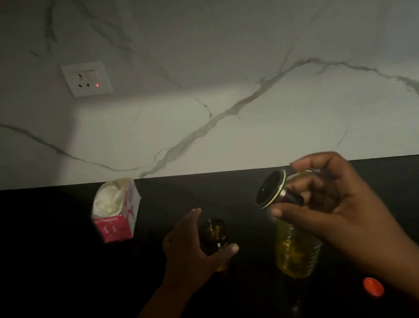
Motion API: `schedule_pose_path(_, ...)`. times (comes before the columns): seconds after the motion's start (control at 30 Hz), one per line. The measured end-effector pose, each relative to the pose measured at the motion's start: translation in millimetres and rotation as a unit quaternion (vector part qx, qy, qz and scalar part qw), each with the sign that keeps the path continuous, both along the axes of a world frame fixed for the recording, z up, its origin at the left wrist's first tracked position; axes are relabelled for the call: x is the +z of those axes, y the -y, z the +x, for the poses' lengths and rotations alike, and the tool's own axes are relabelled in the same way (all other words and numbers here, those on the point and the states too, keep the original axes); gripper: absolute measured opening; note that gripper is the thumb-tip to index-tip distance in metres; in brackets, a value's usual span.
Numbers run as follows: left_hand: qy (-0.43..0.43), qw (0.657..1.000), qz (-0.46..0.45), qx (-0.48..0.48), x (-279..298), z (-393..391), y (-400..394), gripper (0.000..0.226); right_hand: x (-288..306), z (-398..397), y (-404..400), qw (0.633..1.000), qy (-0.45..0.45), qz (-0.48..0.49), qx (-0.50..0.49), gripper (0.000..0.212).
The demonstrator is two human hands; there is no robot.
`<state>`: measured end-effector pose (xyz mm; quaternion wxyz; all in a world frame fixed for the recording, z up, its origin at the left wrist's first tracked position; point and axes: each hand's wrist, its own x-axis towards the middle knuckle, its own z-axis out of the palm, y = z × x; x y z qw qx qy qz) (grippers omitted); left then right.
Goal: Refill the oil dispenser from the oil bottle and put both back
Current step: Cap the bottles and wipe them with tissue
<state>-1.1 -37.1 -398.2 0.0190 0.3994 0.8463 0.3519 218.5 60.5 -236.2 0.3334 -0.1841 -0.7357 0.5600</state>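
Right hand (329, 202) grasping the tilted, uncapped oil bottle (295, 250) beside the open amber dispenser (214, 237), which the left hand (190, 248) grips upright on the dark surface (54, 268), should pour slowly over its narrow mouth.

Dim, grainy view; light pools on wall (223, 117), countertop (41, 270) perhaps underexposed.

Left hand (189, 245) and right hand (329, 202) forward, fingers curled
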Motion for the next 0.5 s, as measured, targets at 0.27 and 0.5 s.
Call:
schedule_pose_path(0.27,0.042,0.992,-0.06,-0.103,-2.2,-32.7,-4.5,0.108,-59.7,-91.9,5.4,0.97,0.2,0.138,-0.019,0.023)
schedule_pose_path(0.5,0.081,0.982,-0.034,-0.17,-14.5,-43.1,-10.3,0.074,-87.6,-144.2,-5.1,0.881,0.361,0.306,-0.003,0.037)
